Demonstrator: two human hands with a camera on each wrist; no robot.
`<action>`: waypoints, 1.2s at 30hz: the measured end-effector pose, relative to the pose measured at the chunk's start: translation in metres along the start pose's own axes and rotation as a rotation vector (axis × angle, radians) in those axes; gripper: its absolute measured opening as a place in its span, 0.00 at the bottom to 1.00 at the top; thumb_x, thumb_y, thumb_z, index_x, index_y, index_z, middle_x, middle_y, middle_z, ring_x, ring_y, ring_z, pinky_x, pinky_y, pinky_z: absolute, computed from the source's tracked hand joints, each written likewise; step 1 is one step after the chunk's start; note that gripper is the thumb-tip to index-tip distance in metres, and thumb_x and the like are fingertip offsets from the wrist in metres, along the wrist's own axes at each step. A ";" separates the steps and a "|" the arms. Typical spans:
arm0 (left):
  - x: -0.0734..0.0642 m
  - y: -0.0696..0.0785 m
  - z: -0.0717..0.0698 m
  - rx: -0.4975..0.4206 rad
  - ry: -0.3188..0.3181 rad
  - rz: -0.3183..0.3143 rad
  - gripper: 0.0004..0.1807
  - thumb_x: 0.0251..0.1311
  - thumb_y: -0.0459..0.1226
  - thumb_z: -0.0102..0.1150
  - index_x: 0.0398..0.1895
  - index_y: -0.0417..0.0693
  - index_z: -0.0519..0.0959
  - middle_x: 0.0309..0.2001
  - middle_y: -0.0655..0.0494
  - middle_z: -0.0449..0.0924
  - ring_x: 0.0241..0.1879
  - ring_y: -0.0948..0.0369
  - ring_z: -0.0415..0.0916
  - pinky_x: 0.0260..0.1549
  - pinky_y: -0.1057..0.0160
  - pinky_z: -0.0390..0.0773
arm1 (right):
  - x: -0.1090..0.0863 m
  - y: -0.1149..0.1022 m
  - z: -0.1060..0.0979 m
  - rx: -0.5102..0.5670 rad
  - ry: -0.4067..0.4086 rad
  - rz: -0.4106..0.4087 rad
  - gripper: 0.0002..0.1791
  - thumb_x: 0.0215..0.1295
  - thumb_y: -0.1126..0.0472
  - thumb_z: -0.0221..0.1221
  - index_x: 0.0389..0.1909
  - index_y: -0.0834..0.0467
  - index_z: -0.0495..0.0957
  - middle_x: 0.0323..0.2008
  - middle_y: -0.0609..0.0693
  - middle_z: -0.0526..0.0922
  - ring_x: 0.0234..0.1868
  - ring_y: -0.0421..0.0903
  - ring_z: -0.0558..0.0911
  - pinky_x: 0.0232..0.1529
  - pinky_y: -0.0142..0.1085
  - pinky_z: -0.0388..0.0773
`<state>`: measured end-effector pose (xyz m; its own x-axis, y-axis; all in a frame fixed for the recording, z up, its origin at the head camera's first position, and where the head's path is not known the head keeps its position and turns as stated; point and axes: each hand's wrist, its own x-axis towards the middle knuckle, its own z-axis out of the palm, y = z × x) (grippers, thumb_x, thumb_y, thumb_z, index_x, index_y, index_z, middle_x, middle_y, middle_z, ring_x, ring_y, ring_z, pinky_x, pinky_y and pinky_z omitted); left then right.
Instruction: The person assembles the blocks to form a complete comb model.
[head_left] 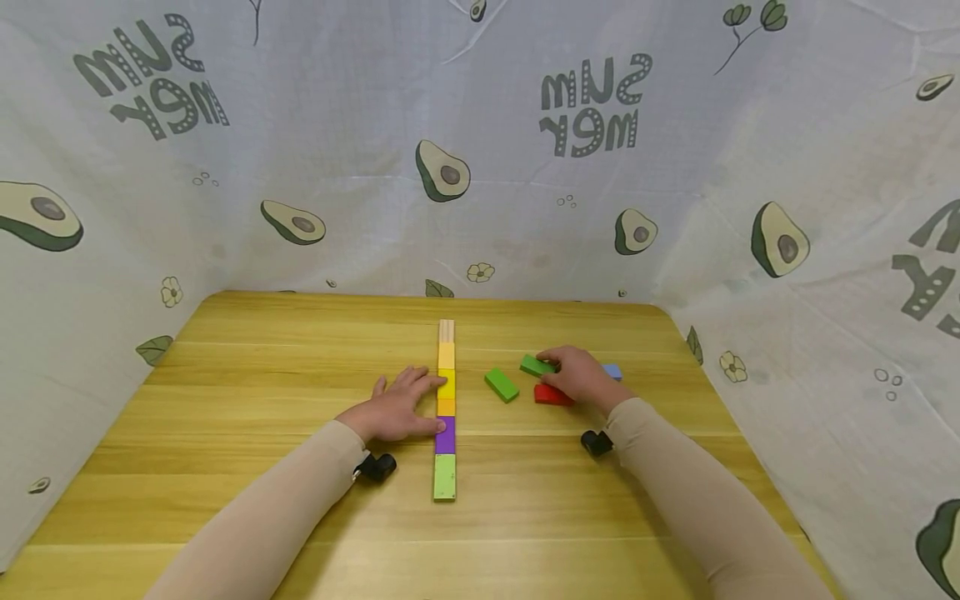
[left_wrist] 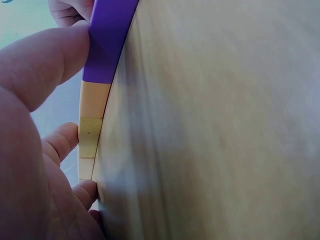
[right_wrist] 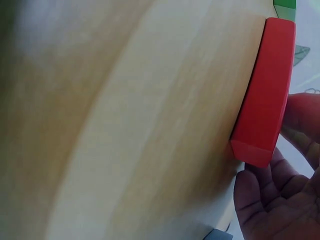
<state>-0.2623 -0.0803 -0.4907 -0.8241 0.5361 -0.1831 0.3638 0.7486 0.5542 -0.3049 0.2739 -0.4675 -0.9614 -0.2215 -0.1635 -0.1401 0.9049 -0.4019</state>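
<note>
A straight row of coloured wooden blocks runs away from me on the wooden table. It includes a light green block [head_left: 445, 477], a purple block [head_left: 446, 438], a yellow block [head_left: 447, 386] and a plain wood block [head_left: 447, 331]. My left hand [head_left: 397, 408] lies along the row's left side, thumb touching the purple block and a fingertip on the yellow one. To the right, my right hand [head_left: 581, 377] pinches a green block [head_left: 536, 365] between thumb and fingers. Close under that hand lies a red block [right_wrist: 265, 90], which hides the pinched block in the right wrist view.
Another green block [head_left: 502, 386] lies between the row and my right hand. Beyond that hand, a blue block [head_left: 612, 372] is partly covered. A printed white cloth [head_left: 495, 225] hangs behind the wooden table [head_left: 300, 333] and along its sides.
</note>
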 end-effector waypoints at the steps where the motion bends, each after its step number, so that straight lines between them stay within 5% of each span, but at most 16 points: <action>1: 0.000 0.000 0.000 0.000 0.001 0.000 0.45 0.66 0.60 0.65 0.83 0.62 0.60 0.86 0.46 0.46 0.86 0.42 0.37 0.76 0.25 0.33 | 0.001 0.001 0.000 0.005 -0.002 0.003 0.27 0.74 0.58 0.63 0.71 0.58 0.76 0.61 0.63 0.82 0.59 0.57 0.80 0.68 0.57 0.75; 36: -0.002 -0.001 0.000 0.001 0.016 0.000 0.45 0.66 0.60 0.65 0.83 0.61 0.61 0.86 0.45 0.47 0.86 0.42 0.38 0.76 0.25 0.34 | 0.009 -0.004 -0.005 0.019 -0.008 -0.014 0.26 0.74 0.63 0.60 0.71 0.59 0.77 0.62 0.64 0.81 0.55 0.56 0.80 0.61 0.53 0.79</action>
<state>-0.2615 -0.0819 -0.4908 -0.8308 0.5299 -0.1703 0.3642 0.7490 0.5535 -0.3147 0.2705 -0.4630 -0.9575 -0.2369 -0.1648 -0.1487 0.8945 -0.4216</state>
